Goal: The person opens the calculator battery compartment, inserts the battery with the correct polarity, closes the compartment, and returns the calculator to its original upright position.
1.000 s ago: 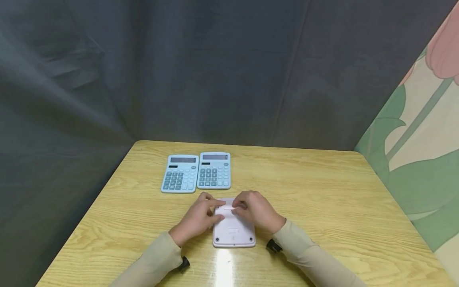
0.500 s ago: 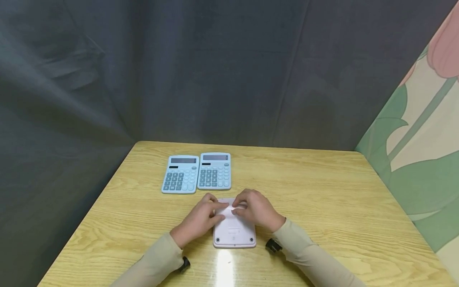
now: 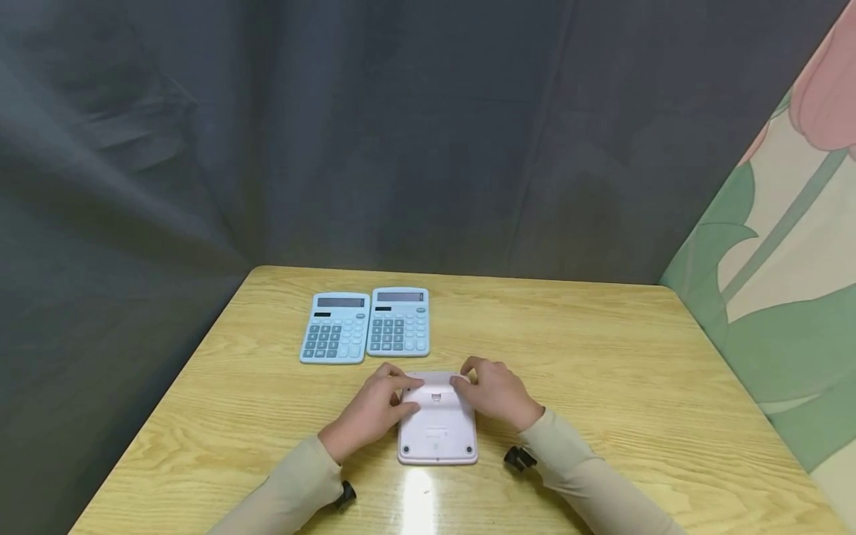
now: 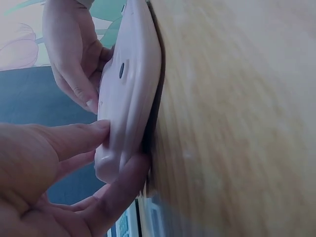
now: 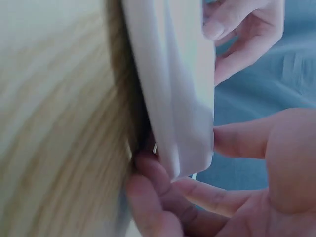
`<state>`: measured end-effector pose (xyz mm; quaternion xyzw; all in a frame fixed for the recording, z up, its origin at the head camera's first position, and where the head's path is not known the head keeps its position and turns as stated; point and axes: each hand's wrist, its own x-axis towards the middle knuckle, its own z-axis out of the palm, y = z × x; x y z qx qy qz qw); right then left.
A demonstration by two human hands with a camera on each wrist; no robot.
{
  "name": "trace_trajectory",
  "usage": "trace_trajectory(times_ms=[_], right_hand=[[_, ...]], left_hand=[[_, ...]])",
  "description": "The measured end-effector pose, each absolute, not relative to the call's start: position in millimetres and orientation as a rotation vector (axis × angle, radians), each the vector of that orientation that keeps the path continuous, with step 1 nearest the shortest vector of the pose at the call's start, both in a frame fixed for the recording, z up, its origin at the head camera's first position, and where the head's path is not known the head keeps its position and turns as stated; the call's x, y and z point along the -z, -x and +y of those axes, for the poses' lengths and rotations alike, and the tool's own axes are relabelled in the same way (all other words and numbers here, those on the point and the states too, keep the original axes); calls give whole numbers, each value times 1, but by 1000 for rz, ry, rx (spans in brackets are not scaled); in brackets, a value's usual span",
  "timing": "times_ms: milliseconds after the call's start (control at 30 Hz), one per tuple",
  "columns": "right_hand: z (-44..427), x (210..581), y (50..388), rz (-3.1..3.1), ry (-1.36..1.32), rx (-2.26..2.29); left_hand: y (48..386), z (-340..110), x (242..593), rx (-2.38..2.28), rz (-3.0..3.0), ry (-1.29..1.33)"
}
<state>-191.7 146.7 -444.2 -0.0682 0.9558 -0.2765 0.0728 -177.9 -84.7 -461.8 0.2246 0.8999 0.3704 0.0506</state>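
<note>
A pale pink calculator (image 3: pixel 438 440) lies face down at the table's near middle, its back with two dark round feet toward me. My left hand (image 3: pixel 368 409) grips its left edge, thumb and index finger on the back. In the left wrist view, another finger reaches under the rim of the calculator (image 4: pixel 131 94). My right hand (image 3: pixel 500 391) holds the upper right corner: the thumb presses the back, and in the right wrist view the other fingers curl round the end of the calculator (image 5: pixel 190 98). A small notch (image 3: pixel 436 397) shows between the hands. The keys are hidden underneath.
Two light blue calculators, a left one (image 3: pixel 336 328) and a right one (image 3: pixel 399 322), lie face up side by side beyond the left hand. The wooden table (image 3: pixel 602 357) ends at a dark curtain (image 3: pixel 428 134). A flower-patterned wall (image 3: pixel 789 297) stands at the right.
My right hand has moved right, from the upper middle of the pink calculator's back to its upper right corner, uncovering the notch. My left hand stays nearly still.
</note>
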Motion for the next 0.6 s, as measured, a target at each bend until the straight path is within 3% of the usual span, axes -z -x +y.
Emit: trace_trajectory(times_ms=[600], right_hand=[[142, 411, 186, 2972, 239, 1116]], left_hand=[[174, -66, 452, -1136, 2812, -695]])
